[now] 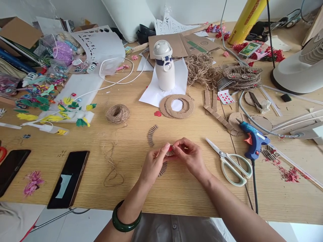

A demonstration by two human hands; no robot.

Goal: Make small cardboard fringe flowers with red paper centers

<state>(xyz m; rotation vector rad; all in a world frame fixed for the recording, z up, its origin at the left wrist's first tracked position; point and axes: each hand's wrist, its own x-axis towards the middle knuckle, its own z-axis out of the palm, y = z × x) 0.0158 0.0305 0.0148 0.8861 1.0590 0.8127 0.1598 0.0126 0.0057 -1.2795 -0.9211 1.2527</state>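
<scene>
Jade bangle at the wrist, our left hand and right hand pinch a ribbed cardboard strip, fingertips close together for control.

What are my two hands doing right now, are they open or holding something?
Left hand: closed, pinching a corrugated cardboard strip.
Right hand: closed, fingertips on the same strip, at a small red piece.

Right: scissors, then blue hot glue gun
Ahead: corrugated cardboard strip
Left: tabletop passage, loose jute twine, black smartphone
</scene>
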